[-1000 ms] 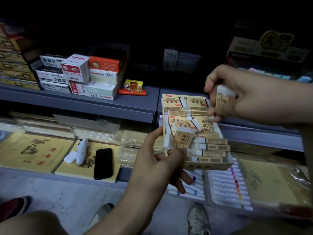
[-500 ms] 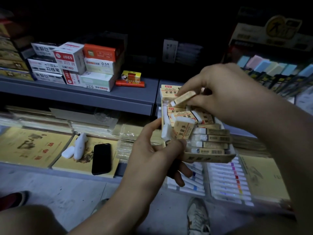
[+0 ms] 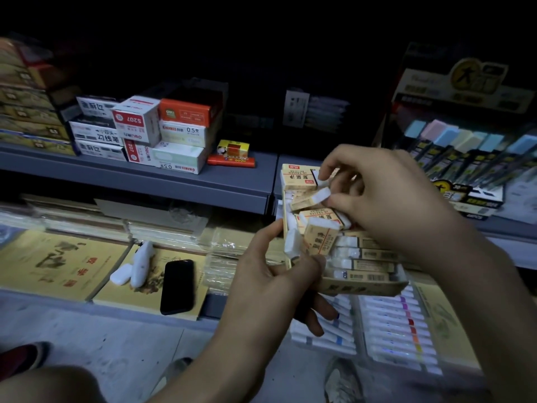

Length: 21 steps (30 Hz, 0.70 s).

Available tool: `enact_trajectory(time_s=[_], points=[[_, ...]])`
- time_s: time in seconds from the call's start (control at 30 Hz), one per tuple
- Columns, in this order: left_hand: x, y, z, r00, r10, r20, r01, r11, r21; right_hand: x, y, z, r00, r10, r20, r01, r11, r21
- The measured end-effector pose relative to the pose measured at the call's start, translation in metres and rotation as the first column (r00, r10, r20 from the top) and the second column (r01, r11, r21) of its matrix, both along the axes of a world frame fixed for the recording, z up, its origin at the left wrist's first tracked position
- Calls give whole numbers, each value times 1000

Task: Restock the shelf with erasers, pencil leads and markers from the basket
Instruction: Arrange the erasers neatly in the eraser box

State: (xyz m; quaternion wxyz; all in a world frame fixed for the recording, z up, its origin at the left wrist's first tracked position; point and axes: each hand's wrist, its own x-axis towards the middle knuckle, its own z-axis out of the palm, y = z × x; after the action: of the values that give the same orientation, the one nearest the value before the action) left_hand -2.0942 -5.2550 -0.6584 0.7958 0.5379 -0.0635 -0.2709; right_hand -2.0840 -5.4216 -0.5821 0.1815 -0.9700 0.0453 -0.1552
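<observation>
Left hand [image 3: 273, 283]: fingers curled round the near left corner of the eraser box [image 3: 363, 289]. The thumb presses on the near rim and the other fingers wrap under the base.
Right hand [image 3: 386, 199]: thumb and fingertips pinch one eraser [image 3: 309, 196] by its end. The hand is over the far end of the box.
Pinched eraser: tilted, white tip toward the right. Whether it touches the loose erasers [image 3: 319, 237] below it cannot be told.
Eraser box: held in the air in front of the grey shelf [image 3: 174, 181] edge, above the marker rows [image 3: 392, 324].
Box contents: neat rows lying on their sides at the near right; loose, tilted pieces at the far left.
Far left on shelf: stacked lead boxes [image 3: 180, 135], white and orange card.
Far right: pen display [image 3: 465, 149] with pastel caps; the right forearm covers its near left part.
Near left, lower tier: black phone [image 3: 177, 286] lying flat on yellow booklets [image 3: 52, 263], beside two white rounded items [image 3: 139, 263].
Materials: erasers are white blocks in tan paper sleeves; the box is tan cardboard, open-topped.
</observation>
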Motion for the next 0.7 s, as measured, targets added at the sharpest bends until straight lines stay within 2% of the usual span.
enact_trajectory(time_s=[0.13,0.27,0.37,0.57,0.7], points=[[0,0,0,1000,-3,9,3,1000,7,-1,-7,4,997,-75,18,74,996,58],[1,0,-1,1000,-9,7,9,1000,9,-3,-18,9,981,-85,-172,78,996,-49],[2,0,-2,1000,-5,-2,5,1000,10,-4,-19,11,945,-75,-317,62,997,-50],[0,-1,0,1000,5,1,-5,1000,13,-4,-21,16,907,-29,-421,-3,997,-75],[0,-1,-1,1000,17,22,-18,999,32,-5,-20,18,866,-10,-501,-6,1000,-29]])
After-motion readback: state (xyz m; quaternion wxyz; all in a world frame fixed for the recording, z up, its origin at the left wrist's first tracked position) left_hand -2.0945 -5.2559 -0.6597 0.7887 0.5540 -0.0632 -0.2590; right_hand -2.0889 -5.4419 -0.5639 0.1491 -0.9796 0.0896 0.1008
